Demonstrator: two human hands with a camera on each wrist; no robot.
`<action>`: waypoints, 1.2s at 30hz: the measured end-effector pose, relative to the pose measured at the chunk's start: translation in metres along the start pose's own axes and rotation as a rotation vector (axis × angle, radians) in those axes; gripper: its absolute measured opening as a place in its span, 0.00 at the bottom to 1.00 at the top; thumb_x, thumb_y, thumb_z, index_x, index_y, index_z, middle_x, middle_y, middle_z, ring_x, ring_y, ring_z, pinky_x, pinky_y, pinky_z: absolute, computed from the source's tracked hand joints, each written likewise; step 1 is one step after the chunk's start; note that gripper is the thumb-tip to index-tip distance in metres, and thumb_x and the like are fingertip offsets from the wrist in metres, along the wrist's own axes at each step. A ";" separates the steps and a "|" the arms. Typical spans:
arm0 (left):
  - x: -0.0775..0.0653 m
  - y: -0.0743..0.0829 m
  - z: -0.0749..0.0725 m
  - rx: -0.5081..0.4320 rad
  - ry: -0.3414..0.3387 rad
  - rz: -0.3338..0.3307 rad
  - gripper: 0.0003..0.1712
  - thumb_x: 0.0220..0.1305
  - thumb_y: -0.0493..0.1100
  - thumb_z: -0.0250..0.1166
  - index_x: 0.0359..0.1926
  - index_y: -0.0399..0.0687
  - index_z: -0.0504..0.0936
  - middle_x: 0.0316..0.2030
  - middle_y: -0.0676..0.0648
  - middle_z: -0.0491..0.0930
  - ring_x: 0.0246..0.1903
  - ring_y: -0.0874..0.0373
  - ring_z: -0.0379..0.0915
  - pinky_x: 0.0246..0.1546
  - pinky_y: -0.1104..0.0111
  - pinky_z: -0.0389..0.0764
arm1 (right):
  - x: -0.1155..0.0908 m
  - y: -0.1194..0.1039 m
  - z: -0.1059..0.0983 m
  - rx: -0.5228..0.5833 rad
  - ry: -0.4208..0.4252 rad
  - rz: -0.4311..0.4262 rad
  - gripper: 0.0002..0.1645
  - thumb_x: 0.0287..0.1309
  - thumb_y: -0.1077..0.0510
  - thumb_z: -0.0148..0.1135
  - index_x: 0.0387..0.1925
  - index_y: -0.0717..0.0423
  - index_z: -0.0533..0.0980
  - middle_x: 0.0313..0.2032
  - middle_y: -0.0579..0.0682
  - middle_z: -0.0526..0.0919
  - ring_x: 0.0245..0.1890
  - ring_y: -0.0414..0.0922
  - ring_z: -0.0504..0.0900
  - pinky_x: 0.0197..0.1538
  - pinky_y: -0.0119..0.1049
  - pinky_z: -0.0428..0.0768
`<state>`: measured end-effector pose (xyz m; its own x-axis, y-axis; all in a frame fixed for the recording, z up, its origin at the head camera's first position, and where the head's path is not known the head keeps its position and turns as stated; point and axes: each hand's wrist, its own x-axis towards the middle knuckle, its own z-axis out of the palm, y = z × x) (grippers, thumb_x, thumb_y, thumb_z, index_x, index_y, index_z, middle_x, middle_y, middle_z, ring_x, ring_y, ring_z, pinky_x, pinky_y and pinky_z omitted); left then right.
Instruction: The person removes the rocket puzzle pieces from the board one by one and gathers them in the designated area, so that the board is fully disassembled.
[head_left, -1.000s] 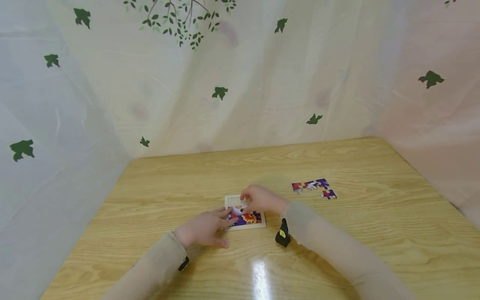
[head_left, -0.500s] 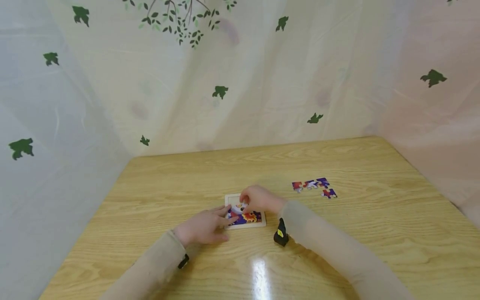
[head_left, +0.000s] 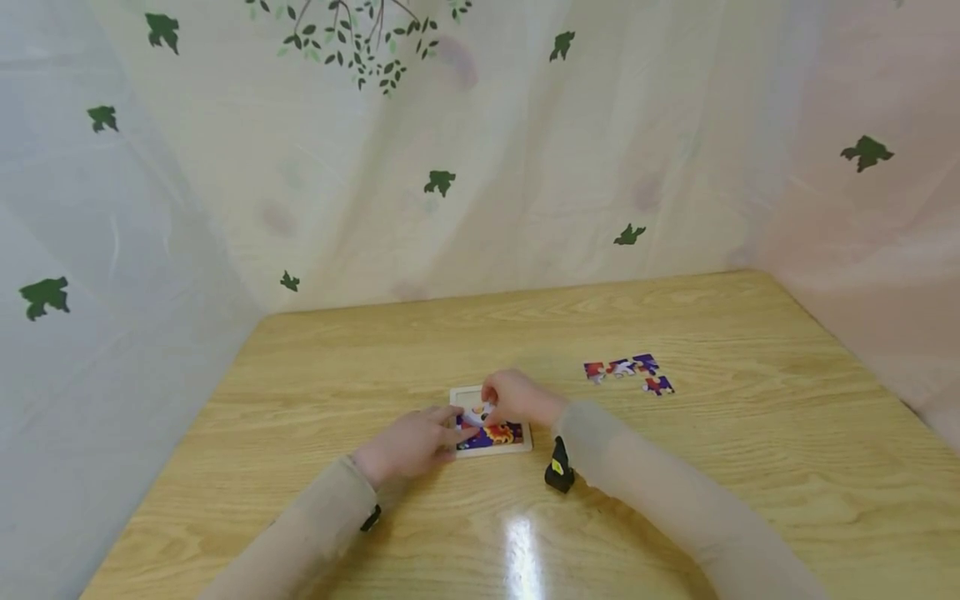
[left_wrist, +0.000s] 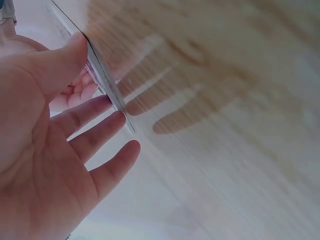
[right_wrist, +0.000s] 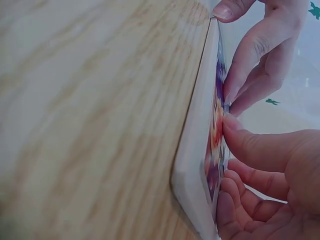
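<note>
A small jigsaw puzzle in a pale tray frame (head_left: 491,452) lies on the table, its lower part filled with purple, red and orange pieces. My left hand (head_left: 408,442) rests on its left side, fairly straight fingers over the picture; in the left wrist view the thumb (left_wrist: 75,50) touches the frame's edge. Over the picture's upper middle, my right hand (head_left: 517,396) pinches a whitish puzzle piece (head_left: 489,407), mostly hidden by the fingers. The right wrist view has the right thumb (right_wrist: 257,147) against the picture surface, other fingers curled beyond it. Bare backing shows at the tray's upper left.
Several loose puzzle pieces (head_left: 621,367), purple, red and white, lie to the right beyond my right hand. A wood-grain table (head_left: 337,358) carries everything. Pale curtains (head_left: 487,250) with green leaf shapes enclose its back and sides.
My left hand has shifted slightly, its thumb drawing in toward the frame's lower left edge. The right hand stays at nearly the same spot over the puzzle.
</note>
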<state>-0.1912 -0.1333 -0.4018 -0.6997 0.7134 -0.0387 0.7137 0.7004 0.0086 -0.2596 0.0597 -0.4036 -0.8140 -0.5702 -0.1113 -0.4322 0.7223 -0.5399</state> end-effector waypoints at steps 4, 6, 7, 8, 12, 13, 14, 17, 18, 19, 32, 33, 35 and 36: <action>0.000 0.001 0.000 -0.005 -0.014 -0.016 0.24 0.63 0.44 0.63 0.60 0.52 0.76 0.63 0.35 0.68 0.56 0.41 0.72 0.57 0.54 0.75 | 0.001 -0.001 0.001 0.006 0.000 0.009 0.13 0.46 0.61 0.74 0.32 0.58 0.76 0.26 0.46 0.72 0.28 0.41 0.69 0.32 0.30 0.70; -0.001 0.002 -0.001 -0.001 -0.018 -0.020 0.24 0.63 0.44 0.63 0.60 0.52 0.76 0.63 0.35 0.68 0.57 0.41 0.71 0.57 0.54 0.74 | 0.002 0.000 0.002 0.007 -0.004 0.018 0.14 0.46 0.60 0.74 0.32 0.58 0.76 0.26 0.46 0.73 0.28 0.41 0.69 0.33 0.31 0.71; 0.000 0.003 -0.001 -0.001 -0.022 -0.023 0.24 0.63 0.43 0.63 0.60 0.52 0.76 0.63 0.35 0.67 0.58 0.41 0.70 0.58 0.54 0.74 | 0.002 0.000 0.002 0.009 -0.005 0.023 0.14 0.46 0.60 0.73 0.32 0.58 0.76 0.27 0.46 0.73 0.28 0.41 0.69 0.33 0.31 0.71; 0.000 0.003 -0.001 0.001 -0.023 -0.024 0.24 0.63 0.43 0.63 0.60 0.52 0.76 0.63 0.36 0.67 0.59 0.41 0.70 0.58 0.53 0.73 | 0.002 0.000 0.002 0.009 -0.008 0.028 0.14 0.46 0.60 0.73 0.32 0.58 0.76 0.27 0.46 0.73 0.29 0.41 0.70 0.34 0.31 0.71; 0.000 0.005 -0.002 0.004 -0.032 -0.034 0.24 0.63 0.43 0.63 0.61 0.52 0.76 0.64 0.36 0.67 0.60 0.41 0.68 0.59 0.53 0.72 | 0.002 0.000 0.001 0.018 -0.012 0.040 0.14 0.47 0.60 0.73 0.33 0.58 0.75 0.28 0.47 0.73 0.29 0.42 0.70 0.34 0.32 0.72; 0.000 0.006 -0.002 0.003 -0.033 -0.036 0.24 0.63 0.43 0.63 0.61 0.52 0.76 0.64 0.36 0.67 0.60 0.41 0.68 0.59 0.53 0.72 | 0.002 -0.001 0.001 0.022 -0.013 0.043 0.14 0.47 0.60 0.73 0.33 0.58 0.75 0.28 0.47 0.73 0.29 0.42 0.70 0.35 0.33 0.72; 0.000 0.006 -0.003 0.002 -0.034 -0.036 0.24 0.63 0.43 0.63 0.61 0.52 0.76 0.64 0.36 0.67 0.60 0.41 0.68 0.60 0.53 0.72 | 0.001 -0.001 0.001 0.026 -0.014 0.045 0.14 0.47 0.60 0.73 0.33 0.57 0.75 0.28 0.47 0.73 0.29 0.42 0.70 0.35 0.33 0.72; 0.000 0.007 -0.003 -0.013 -0.049 -0.050 0.24 0.64 0.43 0.62 0.61 0.52 0.75 0.65 0.38 0.66 0.61 0.43 0.66 0.61 0.54 0.71 | 0.001 -0.001 0.001 0.034 -0.017 0.049 0.14 0.47 0.60 0.73 0.33 0.57 0.74 0.28 0.47 0.73 0.30 0.42 0.70 0.36 0.33 0.73; 0.000 0.007 -0.003 -0.021 -0.050 -0.052 0.24 0.64 0.43 0.62 0.61 0.52 0.75 0.65 0.38 0.66 0.61 0.42 0.66 0.61 0.54 0.71 | 0.000 -0.001 0.001 0.032 -0.018 0.049 0.14 0.47 0.60 0.73 0.33 0.57 0.74 0.29 0.47 0.73 0.30 0.42 0.70 0.36 0.33 0.73; 0.000 0.008 -0.003 -0.031 -0.056 -0.058 0.24 0.64 0.42 0.62 0.62 0.51 0.74 0.66 0.38 0.65 0.62 0.42 0.66 0.61 0.54 0.70 | 0.000 -0.001 0.001 0.030 -0.019 0.046 0.14 0.48 0.60 0.73 0.33 0.57 0.74 0.29 0.47 0.73 0.30 0.42 0.70 0.36 0.33 0.73; -0.001 0.009 -0.004 -0.084 -0.076 -0.079 0.25 0.65 0.41 0.60 0.63 0.50 0.73 0.67 0.41 0.64 0.63 0.40 0.64 0.60 0.52 0.71 | 0.002 0.005 0.004 0.034 -0.005 -0.003 0.15 0.47 0.61 0.73 0.32 0.56 0.73 0.30 0.47 0.75 0.31 0.41 0.71 0.38 0.33 0.74; 0.000 0.009 -0.004 -0.079 -0.070 -0.073 0.25 0.65 0.41 0.61 0.63 0.50 0.73 0.67 0.41 0.64 0.62 0.40 0.64 0.60 0.52 0.71 | 0.002 0.005 0.003 0.039 -0.002 -0.010 0.15 0.47 0.61 0.73 0.32 0.56 0.73 0.29 0.46 0.75 0.31 0.41 0.71 0.38 0.32 0.74; 0.000 0.009 -0.004 -0.074 -0.061 -0.063 0.25 0.64 0.41 0.61 0.62 0.49 0.73 0.67 0.41 0.65 0.61 0.40 0.65 0.60 0.52 0.71 | 0.001 0.006 0.002 0.050 0.003 -0.028 0.16 0.46 0.62 0.74 0.31 0.56 0.72 0.29 0.46 0.75 0.31 0.40 0.71 0.37 0.31 0.73; 0.001 0.009 -0.004 -0.073 -0.058 -0.059 0.25 0.64 0.41 0.61 0.62 0.49 0.73 0.66 0.41 0.65 0.61 0.40 0.66 0.60 0.52 0.71 | 0.001 0.006 0.002 0.057 0.005 -0.037 0.16 0.45 0.62 0.74 0.31 0.56 0.72 0.28 0.46 0.74 0.30 0.40 0.71 0.37 0.30 0.73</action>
<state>-0.1851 -0.1262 -0.3976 -0.7355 0.6702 -0.0994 0.6658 0.7421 0.0771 -0.2624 0.0631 -0.4087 -0.8000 -0.5937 -0.0866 -0.4391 0.6777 -0.5898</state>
